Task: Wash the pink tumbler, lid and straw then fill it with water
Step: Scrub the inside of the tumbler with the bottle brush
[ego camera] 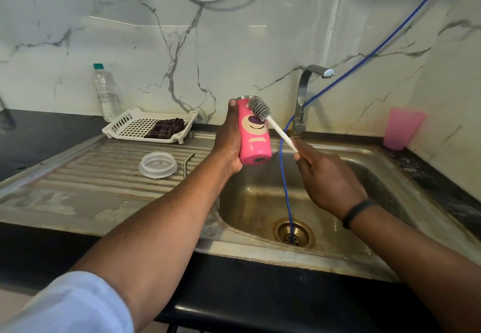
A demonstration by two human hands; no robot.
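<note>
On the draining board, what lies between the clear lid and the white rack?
In the head view, nothing lies between the clear lid and the white rack: only bare ridged steel of the draining board. A metal straw lies just right of the lid.

The tumbler (254, 134) is coloured bright pink, and a cartoon bear face in cream, purple and black is printed on it; the brush (259, 110) is made up of grey bristles and a white handle; the lid (158, 164) is seen as clear, faintly frosted plastic; a blue hose (284, 176) is run into the brass-toned drain (294, 233); the sink (364, 176) is dull, stained steel; the rack (130, 124) is white, and a dark maroon cloth (166, 128) with pale checks is laid in it; the bottle (105, 93) is clear and capped in teal; a translucent pink cup (402, 128) is set on the black desk (39, 134); the wall (234, 33) is white marble, veined in grey.
</note>
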